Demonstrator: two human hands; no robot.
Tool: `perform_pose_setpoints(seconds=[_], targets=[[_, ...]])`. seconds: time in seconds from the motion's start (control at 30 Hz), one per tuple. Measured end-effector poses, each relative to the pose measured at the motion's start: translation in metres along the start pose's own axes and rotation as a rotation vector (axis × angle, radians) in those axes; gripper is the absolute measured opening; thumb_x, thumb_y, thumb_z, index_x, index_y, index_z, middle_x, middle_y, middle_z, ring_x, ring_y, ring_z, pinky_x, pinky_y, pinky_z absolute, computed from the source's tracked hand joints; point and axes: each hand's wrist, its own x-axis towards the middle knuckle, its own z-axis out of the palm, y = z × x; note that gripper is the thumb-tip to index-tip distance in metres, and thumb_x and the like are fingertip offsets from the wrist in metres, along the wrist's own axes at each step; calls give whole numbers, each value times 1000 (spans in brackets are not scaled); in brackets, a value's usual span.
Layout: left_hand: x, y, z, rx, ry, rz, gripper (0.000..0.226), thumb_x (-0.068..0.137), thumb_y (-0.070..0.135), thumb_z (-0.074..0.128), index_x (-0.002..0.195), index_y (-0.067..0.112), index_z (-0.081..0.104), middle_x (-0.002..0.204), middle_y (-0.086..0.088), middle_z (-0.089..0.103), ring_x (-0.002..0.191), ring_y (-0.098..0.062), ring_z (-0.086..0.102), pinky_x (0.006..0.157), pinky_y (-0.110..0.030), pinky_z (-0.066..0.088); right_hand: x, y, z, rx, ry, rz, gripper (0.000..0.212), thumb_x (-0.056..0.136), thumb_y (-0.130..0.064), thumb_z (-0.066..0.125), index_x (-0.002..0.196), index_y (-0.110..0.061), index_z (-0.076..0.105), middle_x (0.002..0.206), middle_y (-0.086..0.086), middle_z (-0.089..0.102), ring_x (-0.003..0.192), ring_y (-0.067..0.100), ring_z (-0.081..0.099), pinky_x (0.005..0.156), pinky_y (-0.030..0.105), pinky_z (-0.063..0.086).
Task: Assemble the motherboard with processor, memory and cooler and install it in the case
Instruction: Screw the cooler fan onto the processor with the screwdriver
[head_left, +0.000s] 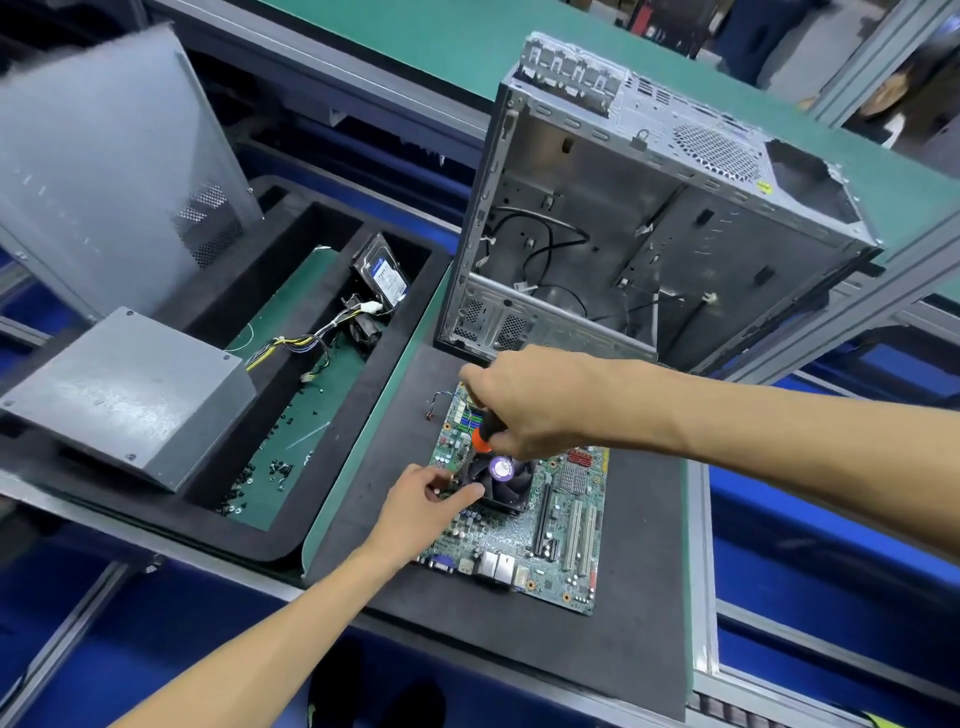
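I see the flat green printed-circuit motherboard (524, 525) lying on a matte black foam mat (639, 597), with the square black finned cooler (498, 480) and its purple-labelled fan seated on it. My right hand (524, 405) is clenched around the black-and-orange handle of a screwdriver (483, 434) at the cooler's far corner. My left hand (423, 501) pinches the cooler's near-left corner. The bare grey sheet-metal case (649, 228) stands open just behind the board.

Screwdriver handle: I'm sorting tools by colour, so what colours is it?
Black with an orange band, on the screwdriver gripped by the right hand; seen in the head view.
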Motion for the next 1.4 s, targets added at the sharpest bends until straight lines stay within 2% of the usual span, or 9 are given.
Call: perform_pose_setpoints(seconds=[0.13,0.33,0.43,0.67,0.8,0.97,1.13,1.23,1.4], targets=[[0,-1,0,-5,0,7,51,79,58,74,110,19,62,105,3,48,85,-12,56,67,-10,41,1,-4,-8,-43,-2,-154,24,88,-16,61,106,-9,47,112,9,45,55,16,34,50,31,22],[0,-2,-1,4,-6,9,48,78,59,75,106,23,61,109,5,45,89,-10,58,67,-4,39,10,-18,-1,-47,174,-19,30,100,-32,50,82,-9,55,91,19,67,82,39,66,59,33,37],[0,-1,-1,12,-11,3,50,77,62,74,105,22,62,110,6,46,91,-8,59,66,-7,39,16,-16,2,-15,168,22,32,99,-38,54,103,-6,57,102,17,63,89,38,66,62,34,40],[1,0,-2,23,-14,2,49,76,63,73,104,25,61,106,7,46,88,-7,58,66,-11,38,14,-11,-7,68,58,-156,31,83,-22,70,111,-14,58,106,4,60,89,24,54,66,29,33],[0,1,-2,29,-16,13,46,78,59,74,105,24,60,107,4,47,88,-8,57,69,-10,39,15,-13,-7,-1,161,-76,20,86,-25,62,98,-9,67,87,11,65,81,31,63,61,32,42],[-2,4,-5,20,-33,24,42,80,57,74,104,26,59,107,5,46,87,-5,55,68,-7,38,14,-19,2,1,121,68,26,93,-35,61,96,-12,48,76,10,45,67,27,42,52,30,32],[-3,5,-6,28,-48,33,40,81,56,73,102,25,58,107,4,46,88,-8,55,70,-12,39,7,-11,-9,-75,-33,-130,25,87,-15,63,109,-9,51,108,9,48,68,26,53,54,34,36],[-2,6,-6,19,-50,39,39,81,54,74,100,24,59,107,2,47,86,-8,55,70,-11,40,8,-13,-16,-162,10,-178,6,87,-16,59,86,-10,58,89,7,60,67,27,51,57,34,38],[-1,4,-7,12,-60,57,28,81,54,75,86,34,55,105,2,48,81,-8,55,69,-10,40,5,-17,-1,75,123,245,45,98,-29,50,59,-14,32,57,3,33,61,31,45,56,30,36]])
